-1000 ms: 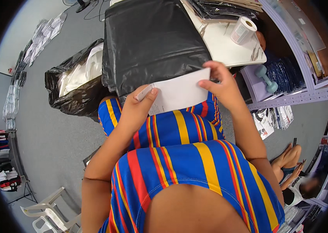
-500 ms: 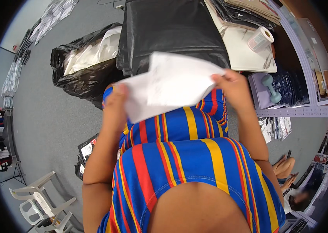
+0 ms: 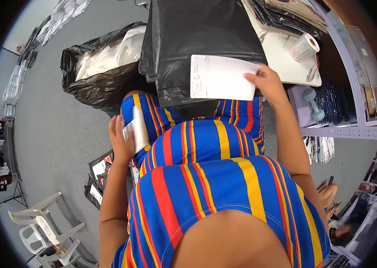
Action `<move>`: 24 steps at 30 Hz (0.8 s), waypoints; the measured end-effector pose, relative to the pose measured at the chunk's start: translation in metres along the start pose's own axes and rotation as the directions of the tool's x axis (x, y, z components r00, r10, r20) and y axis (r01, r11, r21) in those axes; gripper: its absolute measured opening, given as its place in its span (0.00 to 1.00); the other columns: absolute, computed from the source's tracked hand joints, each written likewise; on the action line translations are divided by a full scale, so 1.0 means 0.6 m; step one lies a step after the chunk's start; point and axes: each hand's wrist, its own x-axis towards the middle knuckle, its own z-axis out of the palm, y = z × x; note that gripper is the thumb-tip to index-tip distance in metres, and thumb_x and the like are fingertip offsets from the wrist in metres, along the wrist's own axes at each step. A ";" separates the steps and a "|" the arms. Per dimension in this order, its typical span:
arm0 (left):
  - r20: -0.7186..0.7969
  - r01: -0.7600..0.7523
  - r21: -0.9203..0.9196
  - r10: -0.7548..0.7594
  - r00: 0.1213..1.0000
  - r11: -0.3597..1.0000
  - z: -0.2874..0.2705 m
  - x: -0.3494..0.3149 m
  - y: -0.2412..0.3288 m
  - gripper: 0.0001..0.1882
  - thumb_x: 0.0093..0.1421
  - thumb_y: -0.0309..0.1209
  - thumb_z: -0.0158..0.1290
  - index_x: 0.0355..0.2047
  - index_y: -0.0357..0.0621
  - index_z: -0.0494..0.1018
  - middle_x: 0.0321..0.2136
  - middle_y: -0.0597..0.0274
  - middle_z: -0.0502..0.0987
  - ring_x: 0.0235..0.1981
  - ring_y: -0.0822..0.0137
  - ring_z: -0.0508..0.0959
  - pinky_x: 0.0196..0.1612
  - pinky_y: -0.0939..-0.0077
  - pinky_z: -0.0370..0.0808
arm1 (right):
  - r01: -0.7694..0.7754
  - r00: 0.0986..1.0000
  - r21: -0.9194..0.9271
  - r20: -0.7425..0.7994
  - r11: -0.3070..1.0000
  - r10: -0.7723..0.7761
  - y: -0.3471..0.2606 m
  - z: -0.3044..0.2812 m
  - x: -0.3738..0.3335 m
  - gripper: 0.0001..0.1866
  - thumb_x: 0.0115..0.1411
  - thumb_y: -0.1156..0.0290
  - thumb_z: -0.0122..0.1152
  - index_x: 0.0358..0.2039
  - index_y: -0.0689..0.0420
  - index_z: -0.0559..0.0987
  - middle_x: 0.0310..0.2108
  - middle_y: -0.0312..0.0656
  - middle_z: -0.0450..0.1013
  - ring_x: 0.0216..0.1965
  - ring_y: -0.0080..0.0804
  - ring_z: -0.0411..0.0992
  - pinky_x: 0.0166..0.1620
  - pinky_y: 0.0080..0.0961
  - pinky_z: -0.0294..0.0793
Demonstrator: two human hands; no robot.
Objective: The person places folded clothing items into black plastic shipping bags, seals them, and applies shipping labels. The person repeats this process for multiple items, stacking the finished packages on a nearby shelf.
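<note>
My right hand [image 3: 266, 85] is closed on the right edge of a white printed label [image 3: 224, 78], pinched between thumb and fingers. The label lies nearly flat over the near part of a stack of black plastic mailing bags [image 3: 206, 33], its print toward the left side. Down by my left thigh, my left hand [image 3: 122, 140] has a curled white sheet of paper [image 3: 140, 129] between thumb and fingers; the sheet is partly blurred, its far edge standing up.
Left of the stack, an open black bag [image 3: 103, 89] holds white paper scraps. To the right are a paper roll [image 3: 304, 47] on a white board, a dumbbell [image 3: 313, 105] and a lilac shelf [image 3: 344, 130]. Black parcels [image 3: 97, 178] and white chairs [image 3: 50, 228] stand lower left. Another person [image 3: 331, 201] sits lower right.
The two white sheets have come apart. My right hand has brought the label over the black bags, while my left hand has moved down and left with the other sheet, now curled.
</note>
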 end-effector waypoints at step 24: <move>-0.066 -0.267 -0.491 0.271 0.960 0.829 -0.055 0.109 0.136 0.15 0.35 0.22 0.57 0.28 0.42 0.71 0.30 0.60 0.72 0.35 0.59 0.72 0.39 0.71 0.66 | 0.612 0.767 -0.276 0.437 0.741 -0.470 -0.120 0.153 -0.036 0.32 0.32 0.65 0.66 0.42 0.53 0.68 0.34 0.43 0.64 0.39 0.40 0.62 0.44 0.30 0.61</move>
